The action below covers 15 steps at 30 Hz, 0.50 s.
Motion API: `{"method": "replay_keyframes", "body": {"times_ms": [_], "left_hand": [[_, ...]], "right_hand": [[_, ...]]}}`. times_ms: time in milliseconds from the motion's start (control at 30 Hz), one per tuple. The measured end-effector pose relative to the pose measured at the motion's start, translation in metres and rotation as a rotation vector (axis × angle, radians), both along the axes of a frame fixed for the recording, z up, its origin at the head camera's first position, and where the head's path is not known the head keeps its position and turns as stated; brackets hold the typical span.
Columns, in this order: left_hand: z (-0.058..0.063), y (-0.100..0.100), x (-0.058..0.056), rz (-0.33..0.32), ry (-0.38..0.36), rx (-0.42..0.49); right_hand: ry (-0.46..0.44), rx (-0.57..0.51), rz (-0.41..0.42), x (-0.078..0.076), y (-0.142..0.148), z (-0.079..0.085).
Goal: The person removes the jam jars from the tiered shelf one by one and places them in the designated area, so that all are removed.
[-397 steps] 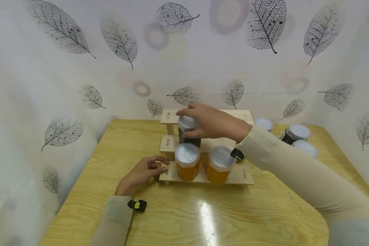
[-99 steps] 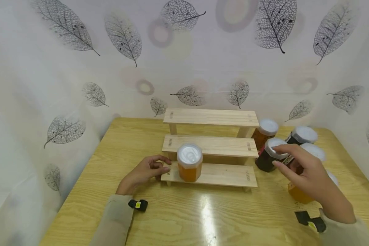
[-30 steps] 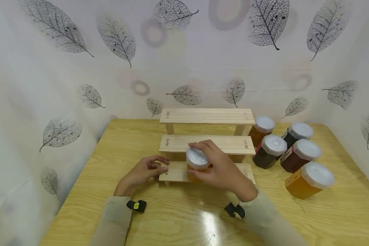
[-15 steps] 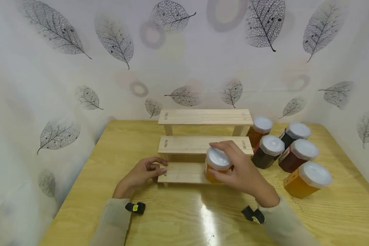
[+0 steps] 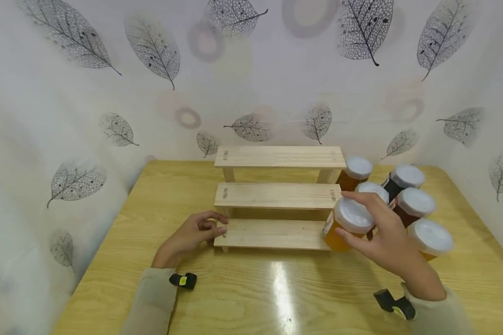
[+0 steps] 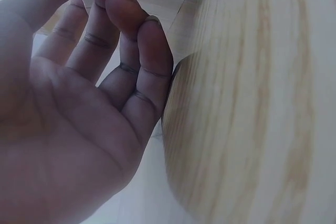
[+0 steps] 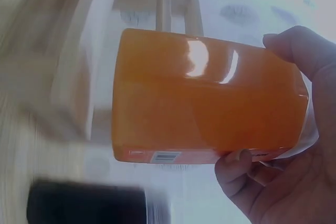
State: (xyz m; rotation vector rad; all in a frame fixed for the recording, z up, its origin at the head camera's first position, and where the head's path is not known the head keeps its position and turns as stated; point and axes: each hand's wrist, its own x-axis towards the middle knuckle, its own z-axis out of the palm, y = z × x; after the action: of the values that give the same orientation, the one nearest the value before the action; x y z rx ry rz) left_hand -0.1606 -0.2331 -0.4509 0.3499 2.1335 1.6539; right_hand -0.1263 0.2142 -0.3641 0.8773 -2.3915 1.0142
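Observation:
My right hand grips a jar of orange contents with a white lid, just off the right end of the lowest shelf. In the right wrist view, the thumb and fingers hold the jar near its lid, and a barcode label shows along one side. A three-tier wooden stand stands on the table, its shelves bare. My left hand holds the left end of the lowest shelf by thumb and forefinger. In the left wrist view, the other fingers are curled.
Several lidded jars stand right of the stand: a brown one, a black one, a dark red one and an orange one. Another white lid shows behind my right hand. Leaf-print cloth hangs behind the table.
My right hand has taken the orange jar from the lowest shelf and moved it right, off the stand. Earlier, more jars stood on the shelves. My left hand keeps its place.

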Motion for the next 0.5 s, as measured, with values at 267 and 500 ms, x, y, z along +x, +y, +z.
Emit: {"method": "replay_keyframes", "body": {"times_ms": [267,500], "left_hand": [[0.001,0.000,0.002,0.001,-0.018,0.010],[0.002,0.001,0.001,-0.001,-0.012,0.019]], "right_hand": [[0.002,0.046,-0.100,0.006,0.034,0.002],[0.007,0.108,-0.145,0.004,0.045,-0.003]]}}
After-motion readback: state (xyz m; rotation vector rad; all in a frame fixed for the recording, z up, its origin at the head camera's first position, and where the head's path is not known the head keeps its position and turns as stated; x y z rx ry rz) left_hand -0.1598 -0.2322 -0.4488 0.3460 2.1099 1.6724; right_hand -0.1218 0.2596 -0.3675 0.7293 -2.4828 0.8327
